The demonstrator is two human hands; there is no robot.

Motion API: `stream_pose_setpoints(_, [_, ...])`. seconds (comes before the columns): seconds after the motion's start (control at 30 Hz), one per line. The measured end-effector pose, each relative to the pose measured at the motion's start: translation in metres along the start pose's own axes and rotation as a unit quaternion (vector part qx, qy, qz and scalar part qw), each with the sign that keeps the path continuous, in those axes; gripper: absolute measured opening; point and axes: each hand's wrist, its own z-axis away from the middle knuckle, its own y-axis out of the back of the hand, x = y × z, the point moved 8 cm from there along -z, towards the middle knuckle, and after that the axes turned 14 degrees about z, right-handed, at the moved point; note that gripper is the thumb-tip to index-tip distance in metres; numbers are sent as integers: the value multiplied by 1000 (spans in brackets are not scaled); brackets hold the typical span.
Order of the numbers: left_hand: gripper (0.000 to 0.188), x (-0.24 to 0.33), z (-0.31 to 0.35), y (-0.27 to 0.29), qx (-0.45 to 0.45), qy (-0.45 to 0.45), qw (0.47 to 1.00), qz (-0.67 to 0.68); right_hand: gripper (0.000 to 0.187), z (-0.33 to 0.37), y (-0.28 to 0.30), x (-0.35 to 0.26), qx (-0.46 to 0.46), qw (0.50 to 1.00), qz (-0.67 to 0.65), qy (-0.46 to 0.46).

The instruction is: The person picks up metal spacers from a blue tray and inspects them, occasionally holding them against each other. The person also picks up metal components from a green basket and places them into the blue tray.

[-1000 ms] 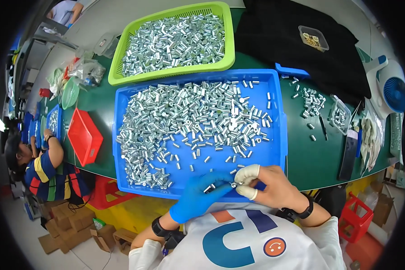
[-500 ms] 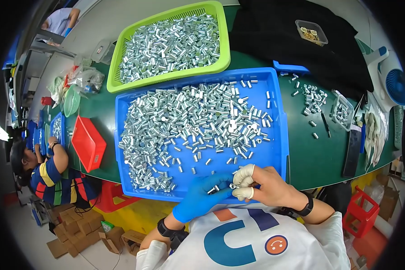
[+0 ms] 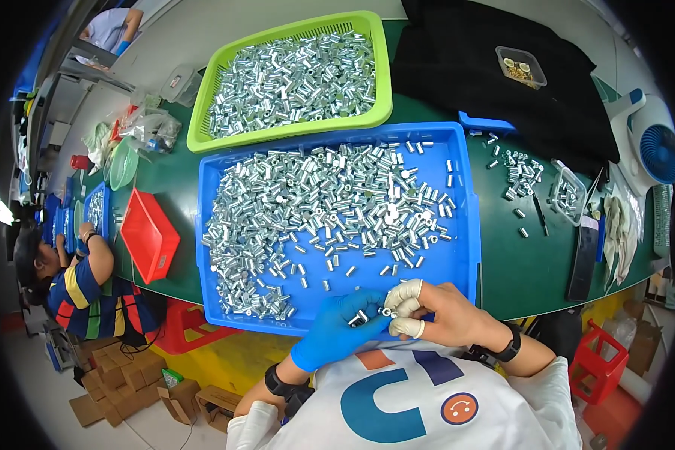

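Over the near edge of the blue tray [image 3: 461,217], my left hand [image 3: 330,328] in a blue glove is curled around several small silver metal sleeves [image 3: 358,318]. Close against its fingertips, my right hand [image 3: 446,315] has pale covers on its thumb and fingers. It pinches a short metal sleeve [image 3: 387,311], whose round open end shows. My left fingers appear to touch that piece too. A wide heap of loose metal sleeves [image 3: 315,187] fills much of the tray beyond my hands.
Behind the tray stands a green basket [image 3: 386,82] full of similar sleeves. A red tray [image 3: 150,240] lies to the left, near a co-worker [image 3: 82,285]. On the right are loose sleeves [image 3: 521,172], a clear tub [image 3: 568,193], a black pen [image 3: 540,216] and a fan [image 3: 656,150].
The whole view has shifted slightly. My hands stay together at the tray's near edge, and the pinched sleeve's open end now shows more plainly between them.
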Motion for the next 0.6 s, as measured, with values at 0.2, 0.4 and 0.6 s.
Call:
stream_pose_setpoints(0.2, [17, 2, -1, 0, 9, 12, 998, 55, 26, 1, 6, 0, 16, 1000, -16, -8])
stream_pose_setpoints(0.4, [17, -5, 4, 14, -26, 30, 917, 398, 20, 8, 44, -25, 156, 954, 251, 45])
stream_pose_setpoints(0.6, [17, -11, -3, 24, 123, 115, 973, 160, 18, 5, 8, -8, 37, 862, 504, 34])
